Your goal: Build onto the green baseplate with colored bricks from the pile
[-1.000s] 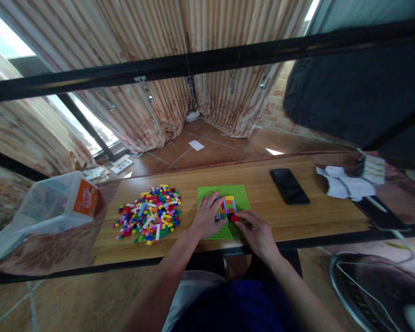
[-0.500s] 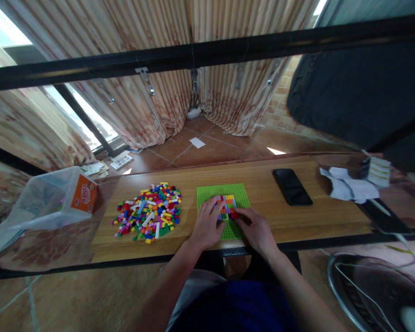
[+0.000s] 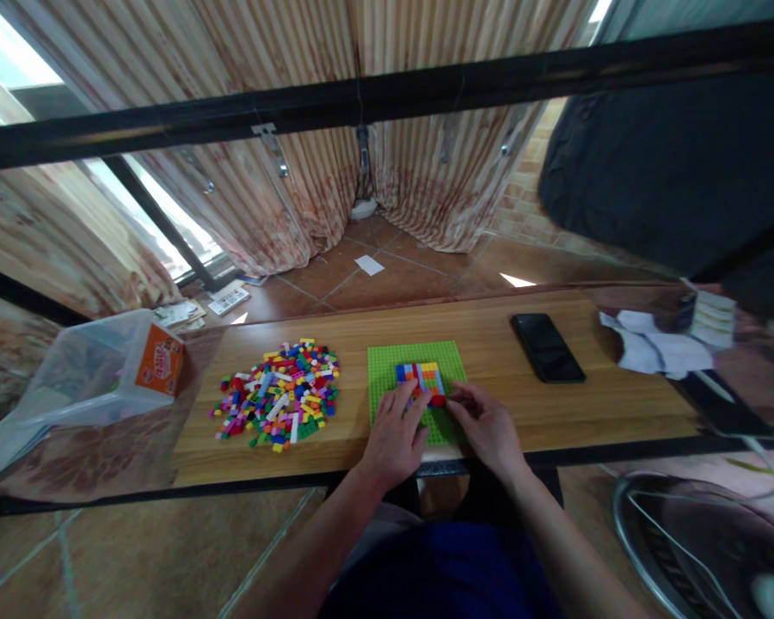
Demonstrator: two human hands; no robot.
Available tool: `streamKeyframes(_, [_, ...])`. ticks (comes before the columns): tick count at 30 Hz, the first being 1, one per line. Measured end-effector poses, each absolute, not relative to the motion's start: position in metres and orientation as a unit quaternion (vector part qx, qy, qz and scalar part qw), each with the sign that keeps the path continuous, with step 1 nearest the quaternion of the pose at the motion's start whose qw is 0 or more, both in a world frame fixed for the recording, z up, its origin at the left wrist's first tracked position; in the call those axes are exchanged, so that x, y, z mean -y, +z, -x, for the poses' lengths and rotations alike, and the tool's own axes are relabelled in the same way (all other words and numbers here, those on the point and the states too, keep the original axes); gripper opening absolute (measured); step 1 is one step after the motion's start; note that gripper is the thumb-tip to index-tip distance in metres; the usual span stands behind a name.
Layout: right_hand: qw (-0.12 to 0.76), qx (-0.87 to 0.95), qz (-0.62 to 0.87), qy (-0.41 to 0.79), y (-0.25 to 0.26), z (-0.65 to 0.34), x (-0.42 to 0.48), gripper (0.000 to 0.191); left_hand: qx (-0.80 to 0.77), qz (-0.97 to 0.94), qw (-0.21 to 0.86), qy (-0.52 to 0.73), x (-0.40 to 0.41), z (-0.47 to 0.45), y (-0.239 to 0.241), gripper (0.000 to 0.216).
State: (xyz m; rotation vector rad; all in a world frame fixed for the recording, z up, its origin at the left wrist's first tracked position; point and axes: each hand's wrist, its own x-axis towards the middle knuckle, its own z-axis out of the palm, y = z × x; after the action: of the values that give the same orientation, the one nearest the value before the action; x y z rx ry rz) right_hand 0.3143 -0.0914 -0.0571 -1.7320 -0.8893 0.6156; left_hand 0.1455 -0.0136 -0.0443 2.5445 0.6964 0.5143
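Note:
A green studded baseplate (image 3: 380, 357) lies on the wooden board, carrying a low patch of coloured toy bricks (image 3: 429, 371). Among them, a red brick (image 3: 437, 401) forms the near right corner. My left hand (image 3: 392, 437) rests over the near left part of the patch, fingers apart, hiding some bricks. Just right of the red brick is my right hand (image 3: 488, 426), its thumb and fingers slightly apart. No brick shows between its fingertips.
A pile of loose bricks (image 3: 280, 391) covers the left of the wooden board (image 3: 354, 327). A black phone (image 3: 547, 347) and crumpled white papers (image 3: 658, 348) lie at right. A clear plastic bin (image 3: 90, 370) stands far left. A dark bar (image 3: 374, 94) crosses beyond the board.
My right hand has drawn slightly right from the red brick. My left hand has slid a little nearer to me, uncovering blue and orange bricks at the patch's far left.

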Motion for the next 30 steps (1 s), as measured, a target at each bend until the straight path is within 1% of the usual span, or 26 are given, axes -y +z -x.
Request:
streamKeyframes(2, [0.539,0.352,0.718,0.265,-0.056,-0.317,0.090,0.045,-0.259,-0.927,0.208,0.177,0.017,-0.148,-0.044,0.059])
streamKeyframes(5, [0.536,0.344,0.722,0.271,-0.055,-0.319,0.086,0.045,-0.275,-0.931,0.177,0.165,0.020,-0.152,-0.046,0.058])
streamKeyframes(10, [0.497,0.355,0.748,0.261,-0.053,-0.318,0.080,0.044,-0.284,-0.934,0.149,0.159,0.023,-0.155,-0.049,0.054])
streamKeyframes(14, [0.455,0.370,0.774,0.237,-0.048,-0.313,0.078,0.045,-0.282,-0.934,0.149,0.158,0.023,-0.154,-0.048,0.054])
streamKeyframes(18, [0.432,0.381,0.789,0.214,-0.043,-0.310,0.077,0.044,-0.284,-0.934,0.149,0.156,0.024,-0.154,-0.048,0.055])
streamKeyframes(24, [0.421,0.377,0.799,0.206,-0.044,-0.308,0.076,0.039,-0.283,-0.940,0.133,0.139,0.026,-0.155,-0.048,0.054])
streamKeyframes(30, [0.404,0.398,0.799,0.198,-0.048,-0.306,0.075,0.038,-0.289,-0.947,0.088,0.111,0.029,-0.158,-0.050,0.052])
